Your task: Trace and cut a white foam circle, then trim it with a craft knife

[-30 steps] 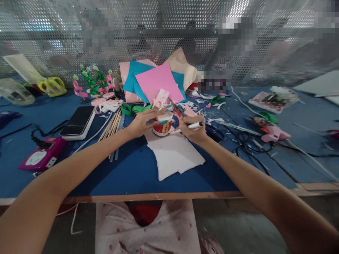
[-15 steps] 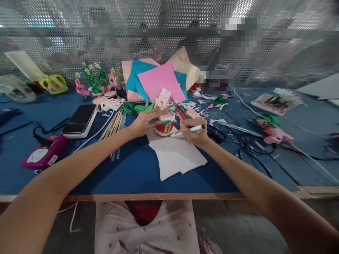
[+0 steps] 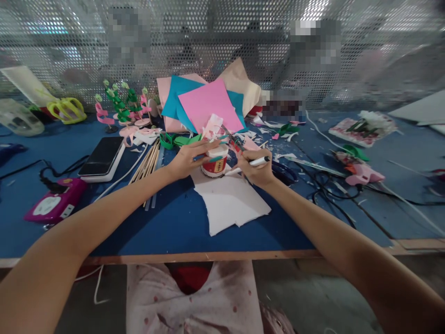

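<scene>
One red cup (image 3: 209, 168) in left hand (image 3: 187, 159), yellow label (image 3: 219, 166) illegible

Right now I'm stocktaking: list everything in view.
Tub: 1, red, white, centre
Card: 1, white, front centre
Marker: 1, white, black, right of tub
Sheets: several, pink, teal, beige, back centre
Sticks: several, tan, left of tub
Boxy device: 1, black, white, left
Power strip: 1, magenta, near left
Figures: several, pink, green, back left
Openwork piece: 1, yellow, back left
Container: 1, clear, far left
Flowered piece: 1, multicoloured, back right
Tool: 1, pink, right
Cables: several, black, white, both sides
Scraps: many, mixed, back centre
Tabletop: 1 or 2, blue, beneath
Screen: 1, grey, behind
Left hand: 1, bare, at tub
Right hand: 1, bare, round marker
</scene>
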A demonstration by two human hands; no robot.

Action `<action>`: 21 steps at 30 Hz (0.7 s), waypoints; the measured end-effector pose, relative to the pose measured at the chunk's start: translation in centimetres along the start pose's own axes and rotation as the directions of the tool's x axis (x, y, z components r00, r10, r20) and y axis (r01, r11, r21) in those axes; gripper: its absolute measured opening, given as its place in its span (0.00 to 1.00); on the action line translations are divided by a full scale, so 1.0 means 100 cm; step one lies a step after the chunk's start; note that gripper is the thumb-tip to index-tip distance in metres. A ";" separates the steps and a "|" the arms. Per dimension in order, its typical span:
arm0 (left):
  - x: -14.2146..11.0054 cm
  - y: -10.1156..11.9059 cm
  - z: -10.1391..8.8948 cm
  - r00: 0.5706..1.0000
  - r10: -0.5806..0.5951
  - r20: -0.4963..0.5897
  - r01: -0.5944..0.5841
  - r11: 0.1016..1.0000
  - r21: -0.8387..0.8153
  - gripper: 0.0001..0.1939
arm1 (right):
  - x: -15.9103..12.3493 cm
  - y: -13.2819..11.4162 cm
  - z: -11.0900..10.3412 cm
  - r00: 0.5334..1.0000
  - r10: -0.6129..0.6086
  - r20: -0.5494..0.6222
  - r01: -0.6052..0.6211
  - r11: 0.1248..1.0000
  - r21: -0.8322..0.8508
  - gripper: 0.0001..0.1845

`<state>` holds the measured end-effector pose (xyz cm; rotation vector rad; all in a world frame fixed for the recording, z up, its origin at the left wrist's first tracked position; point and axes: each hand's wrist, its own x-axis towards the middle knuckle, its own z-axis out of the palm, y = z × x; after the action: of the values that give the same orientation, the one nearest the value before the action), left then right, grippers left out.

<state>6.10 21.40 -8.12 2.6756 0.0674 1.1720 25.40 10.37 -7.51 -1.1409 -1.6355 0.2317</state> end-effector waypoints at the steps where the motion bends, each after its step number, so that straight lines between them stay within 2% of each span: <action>1: 0.000 0.000 0.000 1.000 -0.002 0.002 0.002 1.000 -0.002 0.22 | 0.000 0.001 0.000 1.000 0.007 -0.012 -0.007 1.000 0.012 0.24; 3: 0.000 -0.001 0.001 1.000 -0.007 0.008 0.007 1.000 -0.006 0.22 | 0.000 0.004 0.002 0.998 0.021 -0.053 -0.020 0.999 0.034 0.22; 6: 0.000 -0.002 0.002 1.000 -0.005 0.013 0.005 1.000 -0.009 0.22 | 0.001 0.008 0.006 0.984 0.118 -0.131 -0.106 0.990 0.096 0.21; 12: 0.000 -0.002 0.002 1.000 0.012 0.006 -0.012 1.000 -0.026 0.25 | 0.005 0.012 0.012 0.920 0.276 -0.277 -0.223 0.952 0.207 0.19; 17: -0.001 -0.003 0.004 1.000 -0.012 0.002 0.013 0.999 -0.041 0.24 | 0.009 0.016 0.014 0.861 0.397 -0.317 -0.321 0.909 0.267 0.18; 21: -0.001 -0.002 0.004 1.000 -0.021 -0.018 0.020 0.998 -0.062 0.23 | 0.011 0.022 0.015 0.841 0.448 -0.304 -0.363 0.883 0.298 0.18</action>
<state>6.36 21.51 -8.47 2.6043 0.0603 1.1736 25.40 12.91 -8.81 -1.2587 -0.9944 0.4438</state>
